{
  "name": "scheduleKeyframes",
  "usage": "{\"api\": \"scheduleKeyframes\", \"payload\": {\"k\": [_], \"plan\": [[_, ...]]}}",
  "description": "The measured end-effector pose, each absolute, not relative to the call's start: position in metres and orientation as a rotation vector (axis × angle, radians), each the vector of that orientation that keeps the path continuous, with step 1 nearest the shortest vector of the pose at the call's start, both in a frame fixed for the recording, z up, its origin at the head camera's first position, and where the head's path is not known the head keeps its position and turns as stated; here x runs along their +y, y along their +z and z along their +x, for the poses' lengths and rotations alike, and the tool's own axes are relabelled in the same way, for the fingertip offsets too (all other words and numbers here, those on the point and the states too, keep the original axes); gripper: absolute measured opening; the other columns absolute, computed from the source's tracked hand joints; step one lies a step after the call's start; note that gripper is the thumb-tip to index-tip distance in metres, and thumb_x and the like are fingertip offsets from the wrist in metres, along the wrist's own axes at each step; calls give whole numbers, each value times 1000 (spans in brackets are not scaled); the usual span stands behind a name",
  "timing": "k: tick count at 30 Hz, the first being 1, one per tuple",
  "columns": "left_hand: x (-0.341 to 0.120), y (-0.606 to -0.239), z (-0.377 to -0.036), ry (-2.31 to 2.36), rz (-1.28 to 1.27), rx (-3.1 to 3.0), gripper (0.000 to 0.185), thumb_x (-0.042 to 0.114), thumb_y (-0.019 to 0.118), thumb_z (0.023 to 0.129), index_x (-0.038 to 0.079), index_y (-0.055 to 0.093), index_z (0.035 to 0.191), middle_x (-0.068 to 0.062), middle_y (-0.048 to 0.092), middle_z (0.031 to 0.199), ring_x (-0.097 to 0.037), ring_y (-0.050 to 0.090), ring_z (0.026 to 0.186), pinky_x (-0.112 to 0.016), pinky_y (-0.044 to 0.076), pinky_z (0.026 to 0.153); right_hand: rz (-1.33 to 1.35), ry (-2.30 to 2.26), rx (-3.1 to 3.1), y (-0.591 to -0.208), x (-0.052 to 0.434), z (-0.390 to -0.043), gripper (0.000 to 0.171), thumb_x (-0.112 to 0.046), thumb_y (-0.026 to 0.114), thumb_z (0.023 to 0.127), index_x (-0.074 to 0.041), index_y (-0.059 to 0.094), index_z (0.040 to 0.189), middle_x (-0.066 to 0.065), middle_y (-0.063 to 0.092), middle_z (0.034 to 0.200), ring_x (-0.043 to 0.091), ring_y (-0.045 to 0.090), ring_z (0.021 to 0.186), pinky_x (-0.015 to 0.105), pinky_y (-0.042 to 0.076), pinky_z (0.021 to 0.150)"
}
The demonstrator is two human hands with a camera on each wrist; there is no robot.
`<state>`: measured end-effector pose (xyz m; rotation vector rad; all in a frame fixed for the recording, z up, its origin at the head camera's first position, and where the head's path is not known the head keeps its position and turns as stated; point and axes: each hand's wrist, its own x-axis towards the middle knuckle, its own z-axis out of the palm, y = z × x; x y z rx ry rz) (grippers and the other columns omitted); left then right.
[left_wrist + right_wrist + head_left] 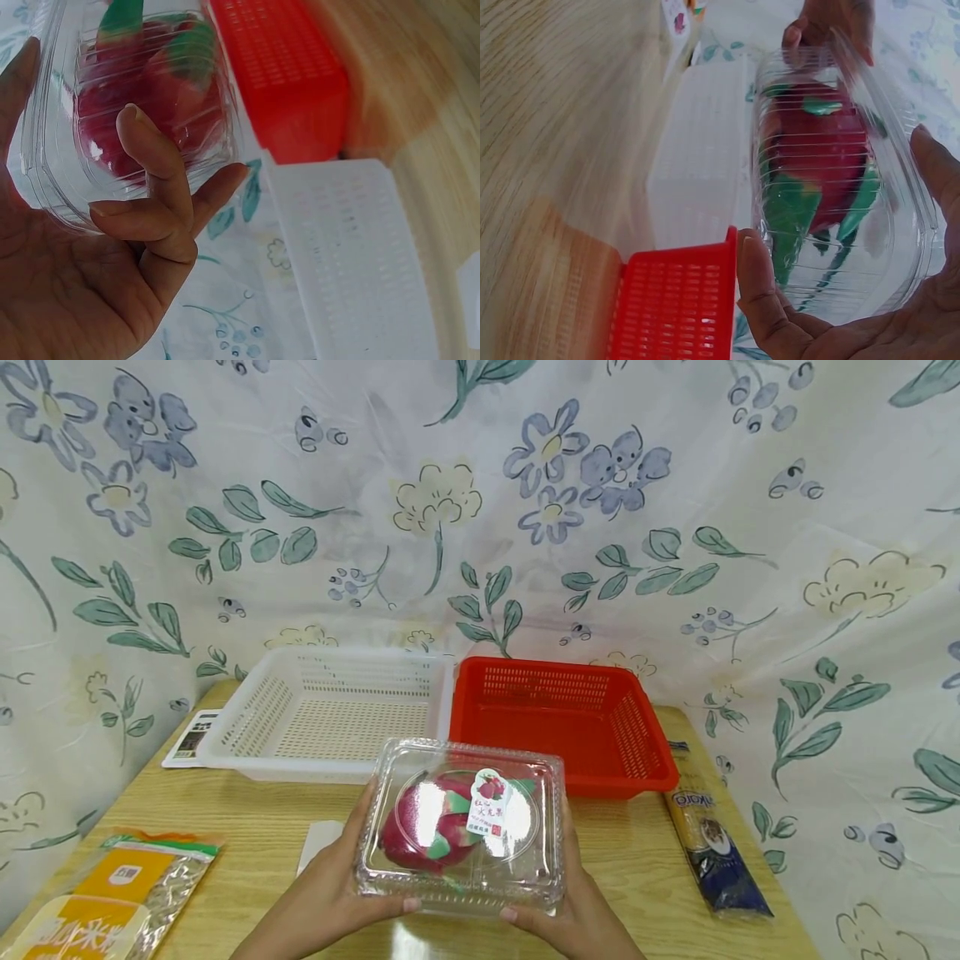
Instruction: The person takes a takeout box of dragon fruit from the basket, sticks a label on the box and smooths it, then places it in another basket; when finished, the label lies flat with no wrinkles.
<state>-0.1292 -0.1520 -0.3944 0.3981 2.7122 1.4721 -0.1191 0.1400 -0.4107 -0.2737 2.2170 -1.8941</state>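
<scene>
I hold the clear clamshell box [463, 827] in both hands, low centre of the head view, just above the table [645, 868]. My left hand [330, 893] grips its left side, thumb on the front rim and fingers under the base; my right hand [577, 910] grips the right side the same way, fingers curled round the edge. Inside is a red dragon fruit [427, 831] with green scales, and a small label [489, 802] sits on the lid. In the left wrist view my fingers [150, 157] press against the ribbed plastic wall. Judgement: the box is thin, smooth plastic, so likely slippery and easy to dent if squeezed; the fruit gives it some weight and may roll inside. Best hold looks like the two short sides with support under the base, not by the lid, which could pop open. Behind the box, upper centre of frame, the white basket [255, 718] and red basket [652, 735] stand side by side, touching. An orange packet [105, 902] lies lower left, a dark blue packet [712, 852] lower right, and a white card [318, 842] lies beside my left hand.
</scene>
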Motion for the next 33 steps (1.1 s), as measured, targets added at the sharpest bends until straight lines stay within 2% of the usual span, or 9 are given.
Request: {"api": "scheduleKeyframes", "payload": {"k": [6, 14, 27, 33], "plan": [[-151, -393, -131, 1463, 409, 2725, 130, 45, 91, 65, 41, 0, 158, -13, 53, 145, -31, 64, 114, -61, 50, 91, -229, -1888, 2227, -407, 141, -122, 127, -16, 86, 77, -54, -10, 152, 0, 23, 162, 27, 56, 128, 30, 50, 99], [-148, -392, -134, 1487, 376, 2696, 131, 44, 92, 64, 42, 1, 158, -11, 53, 145, -27, 63, 114, -57, 49, 93, -229, -1917, 2200, -404, 143, -125, 125, -16, 85, 77, -53, -8, 152, 0, 28, 160, 29, 57, 128, 37, 52, 98], [-142, -391, -141, 1488, 415, 2707, 131, 43, 91, 65, 41, 0, 158, -11, 54, 144, -27, 64, 113, -58, 52, 90, -289, -1927, 2197, -405, 152, -132, 126, -15, 83, 79, -51, -12, 153, -2, 16, 164, 37, 50, 134, 37, 53, 96], [-140, -389, -143, 1501, 373, 2690, 131, 43, 92, 64, 43, 0, 158, -10, 56, 142, -27, 65, 113, -59, 52, 89, -293, -1920, 2206, -403, 154, -136, 126, -15, 83, 79, -53, -11, 153, -5, 17, 164, 34, 51, 133, 36, 53, 95]]}}
